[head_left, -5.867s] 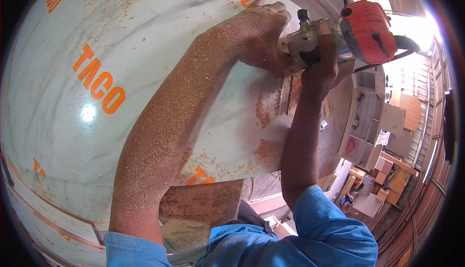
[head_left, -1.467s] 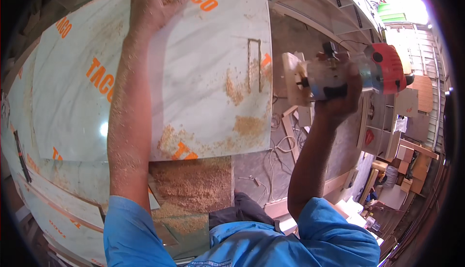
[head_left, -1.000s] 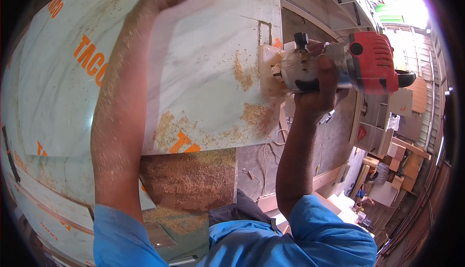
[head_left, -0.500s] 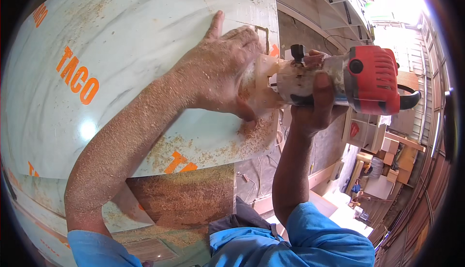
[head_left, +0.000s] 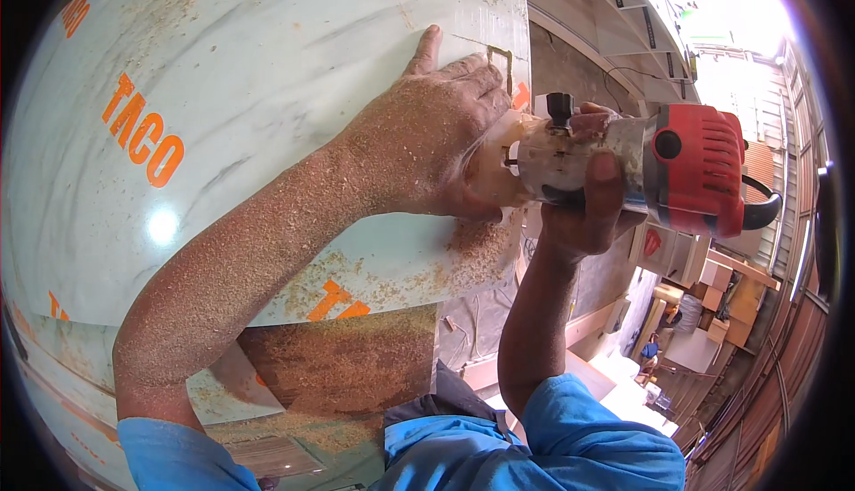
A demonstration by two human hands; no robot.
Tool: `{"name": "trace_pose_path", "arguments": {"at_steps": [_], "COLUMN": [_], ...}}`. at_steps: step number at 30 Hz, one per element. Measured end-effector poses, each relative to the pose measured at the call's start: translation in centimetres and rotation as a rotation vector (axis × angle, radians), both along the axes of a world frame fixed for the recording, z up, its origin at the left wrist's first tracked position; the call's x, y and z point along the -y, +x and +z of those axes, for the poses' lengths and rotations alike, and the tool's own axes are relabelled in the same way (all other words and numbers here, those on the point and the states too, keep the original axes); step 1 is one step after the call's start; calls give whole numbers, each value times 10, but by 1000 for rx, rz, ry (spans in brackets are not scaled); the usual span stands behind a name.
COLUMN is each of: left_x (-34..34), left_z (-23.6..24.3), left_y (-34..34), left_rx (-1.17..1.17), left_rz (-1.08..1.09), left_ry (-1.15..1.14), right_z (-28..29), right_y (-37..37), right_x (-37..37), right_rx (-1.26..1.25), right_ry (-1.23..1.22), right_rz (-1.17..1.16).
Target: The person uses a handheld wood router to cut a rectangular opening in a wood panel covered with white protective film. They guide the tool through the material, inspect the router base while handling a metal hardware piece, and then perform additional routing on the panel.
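Head view: router base [head_left: 495,170] partly behind left hand [head_left: 436,139]

daylight whitens the far right opening [head_left: 757,26]; a small round glare [head_left: 163,225] marks the left of the pale panel [head_left: 267,73]; fisheye distortion curves straight edges toward the dark rim.

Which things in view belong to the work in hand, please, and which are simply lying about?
In the work:
red router, gripped in the right hand
marbled board, with the left hand over it

Apparently just lying about:
brown panels
white shelving
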State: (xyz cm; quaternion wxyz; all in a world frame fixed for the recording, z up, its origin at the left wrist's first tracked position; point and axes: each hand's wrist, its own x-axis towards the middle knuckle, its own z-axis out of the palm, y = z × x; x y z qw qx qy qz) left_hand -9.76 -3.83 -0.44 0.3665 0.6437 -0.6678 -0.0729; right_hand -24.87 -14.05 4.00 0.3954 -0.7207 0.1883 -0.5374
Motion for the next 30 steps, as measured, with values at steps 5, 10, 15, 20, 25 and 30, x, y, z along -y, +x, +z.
{"name": "trace_pose_path", "arguments": {"at_steps": [5,10,15,20,25,30], "left_x": [0,1,0,1,1,1], "left_z": [3,0,0,-2,-2,0], "left_y": [1,0,1,0,2,4], "left_rx": [-53,-23,-56,-56,-47,-62], "left_rz": [-27,-18,-31,-12,-35,-57], "left_ry": [45,-1,22,-13,30,97], "right_z": [-2,-4,-1,-1,-1,-2], "right_y": [-1,1,5,5,8,10], "right_x": [-1,-1,-5,-5,-8,-10], "right_rx": [12,29,8,2,-12,-12], "right_ry": [37,48,60,71,63,41], "right_rz": [-16,-16,-2,13,16,36]}}
